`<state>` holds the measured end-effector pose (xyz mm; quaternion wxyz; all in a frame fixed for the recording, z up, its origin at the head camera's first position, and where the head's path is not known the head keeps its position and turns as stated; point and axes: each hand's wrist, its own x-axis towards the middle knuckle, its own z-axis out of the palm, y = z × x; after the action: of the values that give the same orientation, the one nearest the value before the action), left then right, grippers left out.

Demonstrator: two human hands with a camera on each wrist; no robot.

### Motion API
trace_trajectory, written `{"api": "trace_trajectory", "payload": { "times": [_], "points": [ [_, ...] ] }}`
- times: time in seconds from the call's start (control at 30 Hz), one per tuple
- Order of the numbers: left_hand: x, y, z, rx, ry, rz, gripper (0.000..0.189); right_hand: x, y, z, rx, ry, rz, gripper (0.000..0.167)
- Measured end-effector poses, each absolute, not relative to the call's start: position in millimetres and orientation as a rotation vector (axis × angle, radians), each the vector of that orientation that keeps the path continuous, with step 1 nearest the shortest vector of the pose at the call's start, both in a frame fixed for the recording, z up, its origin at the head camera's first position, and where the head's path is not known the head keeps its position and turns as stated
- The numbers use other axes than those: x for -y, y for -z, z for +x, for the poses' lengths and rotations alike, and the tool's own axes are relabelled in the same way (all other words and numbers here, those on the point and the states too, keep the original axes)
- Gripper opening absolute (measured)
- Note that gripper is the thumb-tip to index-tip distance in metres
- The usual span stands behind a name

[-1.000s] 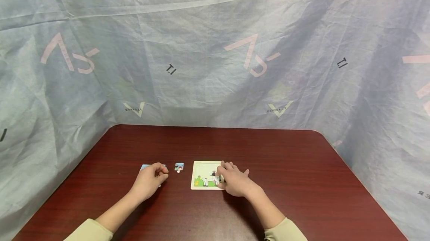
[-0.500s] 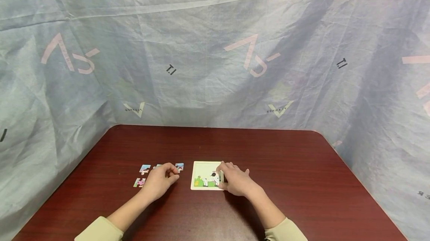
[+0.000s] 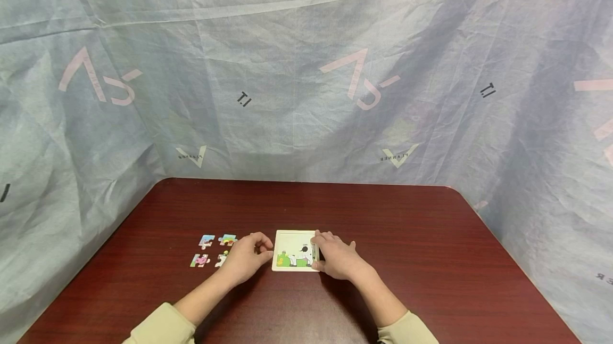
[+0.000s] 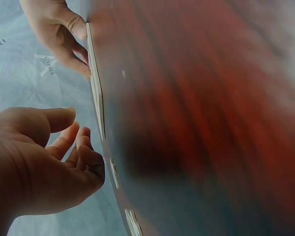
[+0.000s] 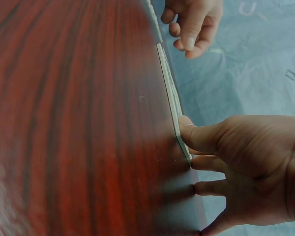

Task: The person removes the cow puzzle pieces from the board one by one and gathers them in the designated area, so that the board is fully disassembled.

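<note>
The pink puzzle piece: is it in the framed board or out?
Out. The pink puzzle piece lies on the table, left of the framed board and apart from it.

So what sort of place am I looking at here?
Probably a makeshift recording or demo booth, though I can't be certain. Creased, printed gray fabric hangs around a dark red-brown table, on which a small puzzle board and loose pieces are laid out.
</note>
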<state>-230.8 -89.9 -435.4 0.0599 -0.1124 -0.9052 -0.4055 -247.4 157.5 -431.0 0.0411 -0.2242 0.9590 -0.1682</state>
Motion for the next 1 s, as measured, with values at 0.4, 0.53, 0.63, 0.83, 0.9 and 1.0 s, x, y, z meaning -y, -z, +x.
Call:
{"api": "trace_trajectory", "payload": {
  "times": [0.4, 0.53, 0.63, 0.83, 0.9, 1.0],
  "points": [
    [69, 438, -237, 2.734, 1.261, -0.44, 0.012, -158, 431, -248, -2.935, 0.509, -0.68, 0.053],
    [63, 439, -241, 2.734, 1.302, -0.465, 0.011, -158, 431, -249, -2.933, 0.513, -0.676, 0.053],
    [58, 440, -245, 2.733, 1.318, -0.479, 0.012, -158, 432, -249, -2.933, 0.51, -0.672, 0.054],
    [49, 442, -250, 2.749, 1.379, -0.497, 0.014, -158, 432, -249, -2.935, 0.5, -0.671, 0.054],
    [46, 442, -250, 2.751, 1.384, -0.511, 0.015, -158, 431, -249, -2.936, 0.497, -0.672, 0.054],
    [43, 441, -251, 2.75, 1.35, -0.522, 0.016, -157, 430, -249, -2.934, 0.494, -0.672, 0.053]
  ]
}}
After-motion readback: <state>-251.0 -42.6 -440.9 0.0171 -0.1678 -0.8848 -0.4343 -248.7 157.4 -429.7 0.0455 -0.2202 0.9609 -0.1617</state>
